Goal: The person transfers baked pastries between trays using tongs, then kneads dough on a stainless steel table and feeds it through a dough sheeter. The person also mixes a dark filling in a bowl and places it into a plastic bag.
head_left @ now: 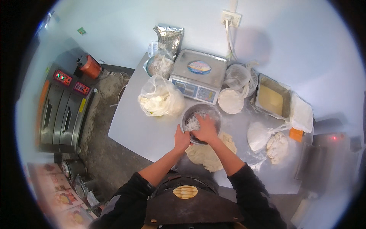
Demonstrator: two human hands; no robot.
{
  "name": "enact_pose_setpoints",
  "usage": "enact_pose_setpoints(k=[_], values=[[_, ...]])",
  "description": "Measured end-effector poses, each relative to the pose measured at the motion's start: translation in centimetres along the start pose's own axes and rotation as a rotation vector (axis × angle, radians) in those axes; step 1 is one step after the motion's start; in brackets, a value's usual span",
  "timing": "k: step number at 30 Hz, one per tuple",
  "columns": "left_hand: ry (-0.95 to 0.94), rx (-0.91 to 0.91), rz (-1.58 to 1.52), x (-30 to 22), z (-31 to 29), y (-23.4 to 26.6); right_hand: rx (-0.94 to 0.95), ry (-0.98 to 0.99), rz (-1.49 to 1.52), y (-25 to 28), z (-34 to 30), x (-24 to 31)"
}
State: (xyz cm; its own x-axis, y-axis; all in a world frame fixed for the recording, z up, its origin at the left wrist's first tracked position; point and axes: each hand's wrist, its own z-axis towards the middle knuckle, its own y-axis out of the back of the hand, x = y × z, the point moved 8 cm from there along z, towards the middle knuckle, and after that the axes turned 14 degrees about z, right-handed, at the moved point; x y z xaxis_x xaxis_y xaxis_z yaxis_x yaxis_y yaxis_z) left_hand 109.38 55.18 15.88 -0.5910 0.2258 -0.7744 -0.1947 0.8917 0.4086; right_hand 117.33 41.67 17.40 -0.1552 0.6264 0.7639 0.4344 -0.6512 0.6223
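Note:
A round metal bowl (217,114) stands near the middle of the table, with a loose, white, crumbly mixture (191,123) inside. My left hand (182,139) grips the bowl's near left rim, thumb up by the edge. Inside the bowl, my right hand (206,130) reaches in from the near right, its fingers apart against the white mixture; their tips are partly hidden. A flat piece of pale dough (206,158) lies on the table just in front of the bowl, partly under my right forearm.
Behind the bowl stand a scale (200,72), a plastic bag of pale stuff (160,101) and a tub of white powder (230,101). To the right are a rectangular pan (271,100), a white bag (261,136) and a dough lump (277,149). An oven (61,118) stands left.

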Motion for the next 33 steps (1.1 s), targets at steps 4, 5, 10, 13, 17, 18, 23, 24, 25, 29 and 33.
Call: enact_pose_setpoints(k=[4, 5, 10, 13, 17, 18, 23, 24, 25, 29, 33], values=[[0.045, -0.085, -0.023, 1.3, -1.1, 2.1, 0.146, 0.032, 0.161, -3.4, -0.1, 1.9], [0.028, -0.080, -0.017, 1.5, -1.3, 2.8, 0.168, 0.094, 0.123, -3.9, 0.1, 2.6], [0.006, -0.045, 0.022, 3.1, -1.8, 7.9, 0.142, 0.275, -0.266, -4.6, 0.8, 5.6], [0.037, 0.011, 0.067, 4.8, -0.9, 10.5, 0.156, 0.211, -0.246, -6.6, -0.6, 7.3], [0.000, 0.069, 0.043, 6.9, 0.9, 13.3, 0.378, 0.335, -0.123, -11.9, -1.2, 11.4], [0.002, 0.123, 0.029, 7.6, 1.3, 14.0, 0.374, 0.413, -0.180, -13.1, -0.9, 12.7], [-0.028, 0.210, 0.015, 9.2, 3.0, 19.7, 0.402, 0.522, -0.413, -16.2, 2.3, 16.6], [-0.046, 0.167, 0.033, 9.3, 3.2, 21.1, 0.379, 0.453, -0.428, -16.3, 3.1, 16.9], [-0.055, 0.122, 0.038, 9.5, 3.2, 22.4, 0.362, 0.375, -0.451, -16.5, 3.4, 17.2], [-0.127, 0.048, 0.145, 10.3, 4.3, 25.7, 0.281, 0.173, -0.413, -18.2, 2.0, 19.2], [-0.266, -0.068, 0.215, 10.9, 4.6, 27.7, 0.369, 0.020, -0.288, -21.2, 0.1, 19.7]])
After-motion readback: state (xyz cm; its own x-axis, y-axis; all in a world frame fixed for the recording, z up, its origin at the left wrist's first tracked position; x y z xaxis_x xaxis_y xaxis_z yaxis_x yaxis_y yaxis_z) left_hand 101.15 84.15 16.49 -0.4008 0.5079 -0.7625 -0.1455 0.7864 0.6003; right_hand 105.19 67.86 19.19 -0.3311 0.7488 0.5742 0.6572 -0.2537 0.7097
